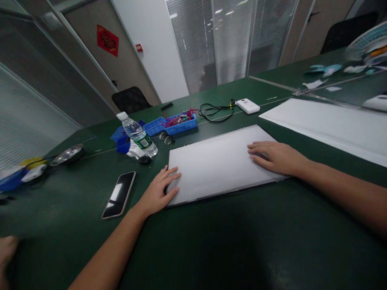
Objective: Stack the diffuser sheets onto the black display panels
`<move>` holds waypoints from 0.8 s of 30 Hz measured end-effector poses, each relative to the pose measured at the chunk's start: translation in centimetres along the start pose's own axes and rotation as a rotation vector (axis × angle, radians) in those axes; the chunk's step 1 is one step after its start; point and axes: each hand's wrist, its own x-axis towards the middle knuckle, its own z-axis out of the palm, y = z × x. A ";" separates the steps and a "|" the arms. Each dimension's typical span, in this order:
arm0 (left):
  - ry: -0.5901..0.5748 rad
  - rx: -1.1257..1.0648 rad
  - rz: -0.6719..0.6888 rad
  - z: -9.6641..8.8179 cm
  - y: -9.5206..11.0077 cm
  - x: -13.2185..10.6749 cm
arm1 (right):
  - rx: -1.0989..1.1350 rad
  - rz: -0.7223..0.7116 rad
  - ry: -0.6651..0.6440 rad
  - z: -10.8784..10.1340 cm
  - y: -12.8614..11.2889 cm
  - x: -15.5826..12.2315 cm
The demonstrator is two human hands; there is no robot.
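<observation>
A flat white panel (214, 163) with a thin dark edge lies on the green table in front of me. My left hand (159, 188) rests on its left end, fingers spread over the white face and the thumb near the front corner. On the right part of the panel lies my right hand (272, 157), palm down with fingers stretched to the left. Neither hand is closed round anything. To the left of my left hand is a phone (119, 195), its dark screen facing up.
Beyond the panel stand a water bottle (137, 135), a blue tray (181, 125) of red-wired parts, a black cable (216, 112) and a white power bank (248, 106). White sheets (329, 125) lie at right. Another person's hand (7, 249) shows at far left.
</observation>
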 end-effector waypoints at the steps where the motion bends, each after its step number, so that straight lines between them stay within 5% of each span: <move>1: 0.002 -0.001 -0.002 0.0 0.0 0.0 | 0.002 -0.002 0.005 0.0 0.0 0.0; 18: 0.025 0.003 -0.005 0.2 -0.1 0.0 | 0.003 0.012 0.024 -0.3 0.8 0.2; 24: 0.026 0.008 0.007 0.2 -0.2 0.1 | -0.209 0.136 0.074 -3.0 6.0 -0.4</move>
